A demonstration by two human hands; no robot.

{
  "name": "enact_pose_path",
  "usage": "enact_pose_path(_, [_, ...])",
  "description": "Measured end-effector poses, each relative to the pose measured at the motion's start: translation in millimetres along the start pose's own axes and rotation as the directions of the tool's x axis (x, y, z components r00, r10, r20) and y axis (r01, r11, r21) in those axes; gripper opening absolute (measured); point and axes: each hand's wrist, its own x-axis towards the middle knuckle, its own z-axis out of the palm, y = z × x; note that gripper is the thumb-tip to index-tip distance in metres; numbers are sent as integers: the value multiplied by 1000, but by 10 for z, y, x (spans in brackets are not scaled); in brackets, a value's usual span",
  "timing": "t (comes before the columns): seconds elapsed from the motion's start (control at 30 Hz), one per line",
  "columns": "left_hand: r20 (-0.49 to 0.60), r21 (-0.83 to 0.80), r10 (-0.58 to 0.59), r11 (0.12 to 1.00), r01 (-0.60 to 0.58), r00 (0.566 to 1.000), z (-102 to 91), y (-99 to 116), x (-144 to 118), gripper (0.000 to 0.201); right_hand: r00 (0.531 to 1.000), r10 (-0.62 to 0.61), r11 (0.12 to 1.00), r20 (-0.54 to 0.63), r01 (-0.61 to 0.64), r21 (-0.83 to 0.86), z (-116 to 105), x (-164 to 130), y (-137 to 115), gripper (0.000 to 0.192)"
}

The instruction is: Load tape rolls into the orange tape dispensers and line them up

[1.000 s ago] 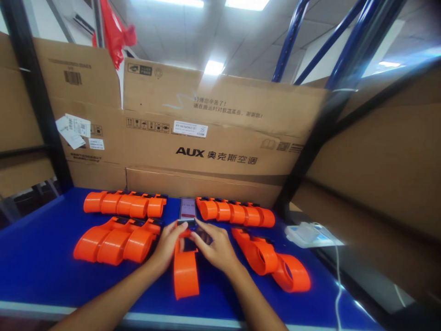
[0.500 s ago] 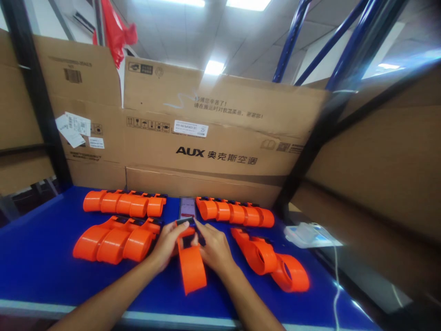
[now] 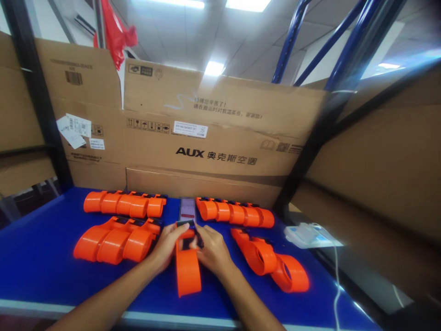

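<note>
Both my hands grip the far end of one orange plastic part (image 3: 188, 272) that rests on the blue table (image 3: 41, 262) right in front of me. My left hand (image 3: 167, 246) holds its left side, fingertips at a small black piece on its top end. From the right, my right hand (image 3: 211, 248) pinches the same end. The wide curved end of the part points toward me.
Rows of the same orange parts lie at back left (image 3: 124, 204), front left (image 3: 115, 241), back right (image 3: 234, 212) and front right (image 3: 270, 262). A phone (image 3: 188, 210) stands behind my hands. A white device with a cable (image 3: 305, 234) sits at the right. Cardboard boxes (image 3: 213, 138) wall the back.
The orange part swung slightly in my hands, its near end tilting right and then coming back to straight. My hands stayed on its far end.
</note>
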Motion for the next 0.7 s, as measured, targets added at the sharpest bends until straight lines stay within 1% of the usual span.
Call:
enact_pose_path(0.13, [-31,11,21,1000,-21,999,-52,-31,69,31,1000,18,998,-11,-17,55,-61,33,34,41])
enact_pose_path(0.2, [-49,66,38,997,-35,998,-86,-54,99,34,999,40,995,-14,-38,91,-86,47,51,38])
enact_pose_path(0.27, [-26,156,60,986,-55,998,-109,-74,112,39,997,78,991,-29,-75,108,-95,55,58,33])
enact_pose_path(0.33, [24,243,87,966,-90,996,-110,-82,107,42,991,123,987,-51,-116,112,-87,55,53,28])
enact_pose_path(0.4, [60,293,109,948,-122,992,-96,-78,91,43,986,154,982,-61,-146,119,-71,50,40,24])
enact_pose_path(0.57, [52,292,126,947,-136,991,-59,-50,56,40,981,188,968,-45,-178,178,-55,43,-11,16])
enact_pose_path(0.7, [67,263,111,957,-125,992,-59,-36,56,39,977,215,941,-7,-205,270,-68,53,-63,11])
